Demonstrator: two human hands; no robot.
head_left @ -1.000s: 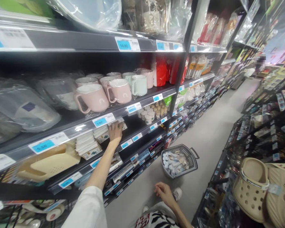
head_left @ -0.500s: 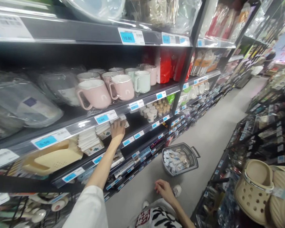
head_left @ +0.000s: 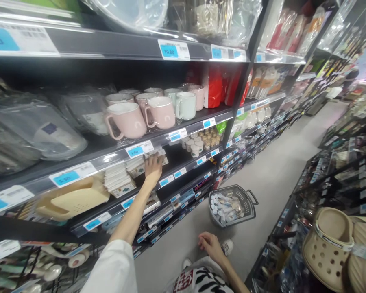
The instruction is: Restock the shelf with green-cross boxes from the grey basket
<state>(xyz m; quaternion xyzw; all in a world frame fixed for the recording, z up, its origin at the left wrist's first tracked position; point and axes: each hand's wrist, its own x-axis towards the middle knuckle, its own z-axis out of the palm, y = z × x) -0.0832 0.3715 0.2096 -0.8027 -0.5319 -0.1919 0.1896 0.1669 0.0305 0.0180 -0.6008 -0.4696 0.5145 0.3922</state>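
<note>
My left hand [head_left: 154, 166] reaches into the lower shelf. Its fingers are bent over a white flat pack with a printed pattern [head_left: 163, 156]; the thumb side is partly hidden. Just left of it stand a row of similar white packs [head_left: 118, 181] and a cream plastic basket [head_left: 76, 197] with small holes. Small white patterned jars [head_left: 197, 148] sit farther along that shelf. Down in front of my body, my right hand [head_left: 210, 244] hangs with its fingers loosely bent and nothing in them.
On the floor, a grey shopping basket [head_left: 250, 205] holds several bottles and bagged items. Pink mugs [head_left: 126, 122] and a pale green mug [head_left: 186, 106] stand on the shelf above. Beige clogs [head_left: 327, 248] hang at the right. The aisle floor [head_left: 289, 152] runs between racks.
The view has shifted slightly, so the shelves sit a little farther right. My left hand stays at the white packs, and my right hand keeps its place.
</note>
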